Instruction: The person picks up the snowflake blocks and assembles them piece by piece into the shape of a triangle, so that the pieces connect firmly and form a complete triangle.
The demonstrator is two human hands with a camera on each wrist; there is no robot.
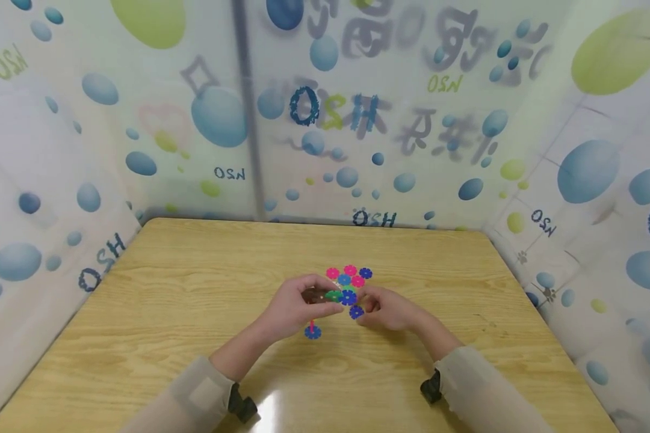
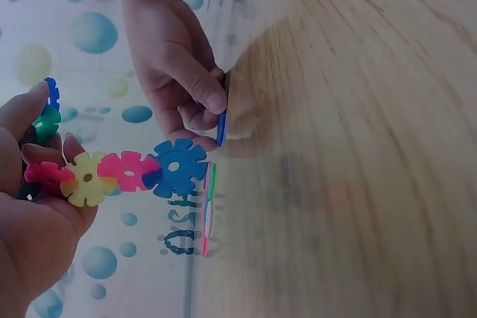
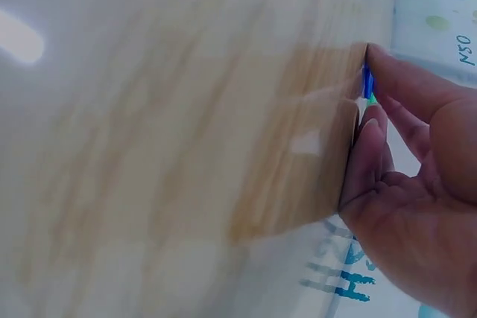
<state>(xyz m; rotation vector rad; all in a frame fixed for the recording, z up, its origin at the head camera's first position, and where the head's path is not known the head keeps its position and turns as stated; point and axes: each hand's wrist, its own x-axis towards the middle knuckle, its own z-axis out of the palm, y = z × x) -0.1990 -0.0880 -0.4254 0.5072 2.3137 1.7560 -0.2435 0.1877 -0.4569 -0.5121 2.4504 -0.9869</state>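
Several notched plastic building discs are joined into a chain, which my left hand (image 1: 295, 308) holds. In the left wrist view the chain shows a blue disc (image 2: 176, 169) at its low end, then a pink disc (image 2: 128, 172), a yellow disc (image 2: 87, 179) and a darker pink disc (image 2: 49, 174) at the palm. A green disc (image 1: 333, 296) and a blue disc (image 1: 348, 297) stick out past my left fingertips. My right hand (image 1: 392, 310) is low at the tabletop, its thumb and fingers pinching a loose blue disc (image 1: 356, 312) at the edge.
Behind the hands, loose discs lie on the wooden table (image 1: 195, 270): pink discs (image 1: 350, 270), a light blue disc (image 1: 344, 279) and a dark blue disc (image 1: 365, 273). A patterned curtain (image 1: 314, 168) encloses the table's back and sides.
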